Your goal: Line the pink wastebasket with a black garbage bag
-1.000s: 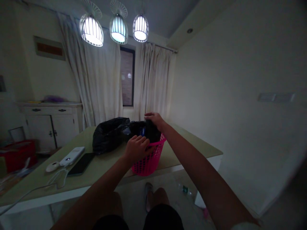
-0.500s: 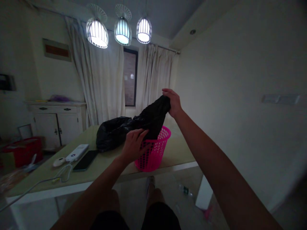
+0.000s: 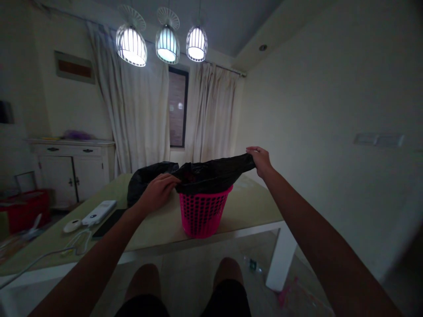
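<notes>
A pink perforated basket [image 3: 202,213] stands near the front edge of the pale table [image 3: 251,207]. A black plastic bag [image 3: 211,174] is stretched across its mouth. My left hand [image 3: 158,189] grips the bag's left edge just left of the basket rim. My right hand [image 3: 261,160] holds the bag's right edge, pulled out to the right and slightly above the rim. A second bunched black bag [image 3: 145,178] lies on the table behind my left hand.
A white power bank [image 3: 99,212], a dark phone [image 3: 107,223], a small round white device [image 3: 72,226] and a white cable [image 3: 49,257] lie on the table's left. A white cabinet [image 3: 71,169] stands at the back left. A bottle [image 3: 253,264] lies on the floor.
My right hand came down from high above the basket and moved right, spreading the bag. My left hand slid left off the basket front, pulling the bag open across the rim.
</notes>
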The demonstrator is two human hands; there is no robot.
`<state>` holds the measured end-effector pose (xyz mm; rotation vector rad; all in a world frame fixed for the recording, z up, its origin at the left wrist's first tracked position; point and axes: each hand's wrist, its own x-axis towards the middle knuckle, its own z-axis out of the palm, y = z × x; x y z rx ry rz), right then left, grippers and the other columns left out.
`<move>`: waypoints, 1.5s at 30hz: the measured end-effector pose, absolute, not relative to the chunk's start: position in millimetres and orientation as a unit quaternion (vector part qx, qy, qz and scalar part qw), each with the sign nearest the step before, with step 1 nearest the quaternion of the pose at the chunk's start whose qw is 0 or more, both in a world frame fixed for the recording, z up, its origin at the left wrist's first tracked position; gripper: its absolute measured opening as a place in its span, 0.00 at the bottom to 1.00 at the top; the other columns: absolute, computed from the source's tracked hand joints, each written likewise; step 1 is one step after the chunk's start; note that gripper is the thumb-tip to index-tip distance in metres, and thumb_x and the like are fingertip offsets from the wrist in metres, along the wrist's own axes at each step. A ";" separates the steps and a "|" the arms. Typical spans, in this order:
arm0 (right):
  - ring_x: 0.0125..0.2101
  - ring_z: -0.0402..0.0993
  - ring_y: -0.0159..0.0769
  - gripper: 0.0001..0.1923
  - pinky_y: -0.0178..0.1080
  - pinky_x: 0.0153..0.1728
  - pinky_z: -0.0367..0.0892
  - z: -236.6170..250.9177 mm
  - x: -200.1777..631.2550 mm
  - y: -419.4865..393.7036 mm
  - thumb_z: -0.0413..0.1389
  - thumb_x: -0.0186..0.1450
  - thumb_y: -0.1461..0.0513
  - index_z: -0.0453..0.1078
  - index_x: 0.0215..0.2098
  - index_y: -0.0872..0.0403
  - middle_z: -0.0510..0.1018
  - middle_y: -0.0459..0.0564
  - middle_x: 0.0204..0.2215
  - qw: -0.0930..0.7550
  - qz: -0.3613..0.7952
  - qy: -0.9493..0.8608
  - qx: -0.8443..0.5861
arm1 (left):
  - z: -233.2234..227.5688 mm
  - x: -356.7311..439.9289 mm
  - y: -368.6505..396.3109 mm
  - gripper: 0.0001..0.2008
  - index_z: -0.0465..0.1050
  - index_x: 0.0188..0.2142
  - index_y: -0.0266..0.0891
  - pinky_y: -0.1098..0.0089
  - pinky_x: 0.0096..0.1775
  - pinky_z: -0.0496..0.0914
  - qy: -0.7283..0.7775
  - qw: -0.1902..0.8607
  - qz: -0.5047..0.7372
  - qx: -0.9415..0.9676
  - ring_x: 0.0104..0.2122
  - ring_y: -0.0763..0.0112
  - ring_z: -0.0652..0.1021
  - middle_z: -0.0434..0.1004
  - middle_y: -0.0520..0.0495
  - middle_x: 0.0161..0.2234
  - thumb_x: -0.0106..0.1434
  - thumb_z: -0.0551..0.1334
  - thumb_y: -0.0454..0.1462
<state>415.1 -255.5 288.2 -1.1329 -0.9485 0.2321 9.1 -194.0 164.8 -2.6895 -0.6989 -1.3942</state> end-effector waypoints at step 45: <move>0.72 0.58 0.56 0.48 0.57 0.73 0.54 269.3 366.2 -274.0 0.69 0.60 0.39 0.65 0.71 0.49 0.64 0.60 0.72 0.483 -0.138 -0.739 -0.449 | 258.8 86.6 -216.2 0.24 0.72 0.50 0.44 0.56 0.55 0.77 -0.077 -0.378 -0.675 -0.629 0.45 0.65 0.84 0.81 0.45 0.53 0.54 0.74 0.34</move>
